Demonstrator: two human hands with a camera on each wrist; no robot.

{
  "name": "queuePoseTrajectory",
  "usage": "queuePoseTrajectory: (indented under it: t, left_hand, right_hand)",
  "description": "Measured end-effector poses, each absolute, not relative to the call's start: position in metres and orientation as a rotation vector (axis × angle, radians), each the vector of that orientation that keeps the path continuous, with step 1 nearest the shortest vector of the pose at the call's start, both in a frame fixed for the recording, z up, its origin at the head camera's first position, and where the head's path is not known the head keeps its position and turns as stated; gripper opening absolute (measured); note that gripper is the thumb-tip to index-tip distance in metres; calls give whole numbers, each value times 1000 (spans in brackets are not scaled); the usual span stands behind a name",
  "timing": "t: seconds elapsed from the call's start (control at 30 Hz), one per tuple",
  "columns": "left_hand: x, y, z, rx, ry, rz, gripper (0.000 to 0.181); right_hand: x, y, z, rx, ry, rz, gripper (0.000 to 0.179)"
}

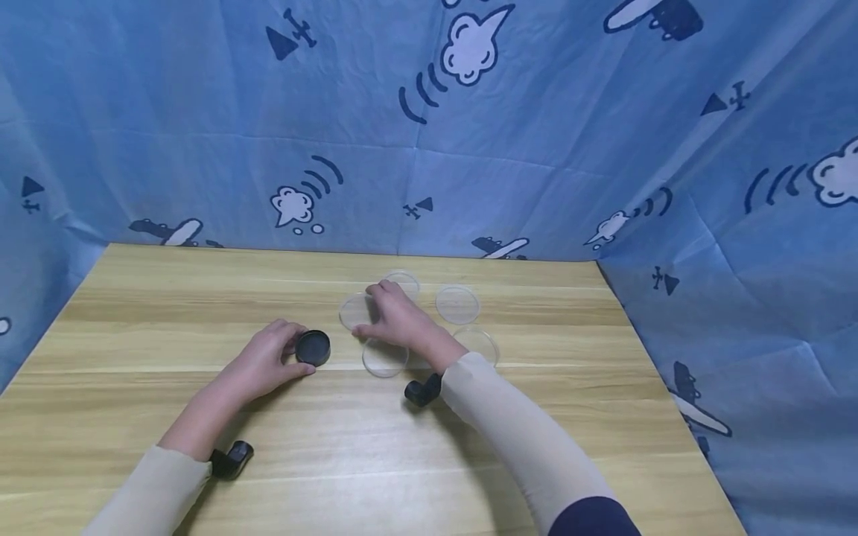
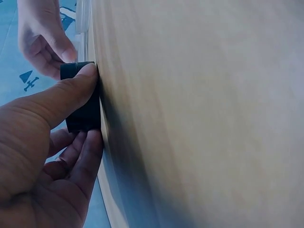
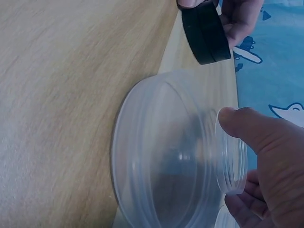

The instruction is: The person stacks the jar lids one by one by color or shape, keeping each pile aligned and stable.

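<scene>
Someone is working two-handed at a wooden table.
The left hand is gripping a black disc between thumb and fingers, at eight o'clock from the clear dish that the right hand is pinching. Other clear dishes are lying from two o'clock round to five; blue cloth is hanging at twelve.
</scene>
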State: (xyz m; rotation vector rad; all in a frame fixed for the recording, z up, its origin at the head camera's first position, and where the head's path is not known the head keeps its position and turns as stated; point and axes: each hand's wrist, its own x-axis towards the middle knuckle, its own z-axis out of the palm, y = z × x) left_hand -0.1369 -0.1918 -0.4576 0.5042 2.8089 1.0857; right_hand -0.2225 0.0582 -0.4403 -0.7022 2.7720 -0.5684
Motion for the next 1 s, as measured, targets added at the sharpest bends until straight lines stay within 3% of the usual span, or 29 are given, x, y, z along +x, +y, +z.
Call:
queuePoseTrajectory:
  t: [1.0]
  left_hand:
    - [-137, -192, -457, 484, 2817, 1090, 53]
  right_hand:
    - [-192, 85, -428, -744, 2772, -673, 79]
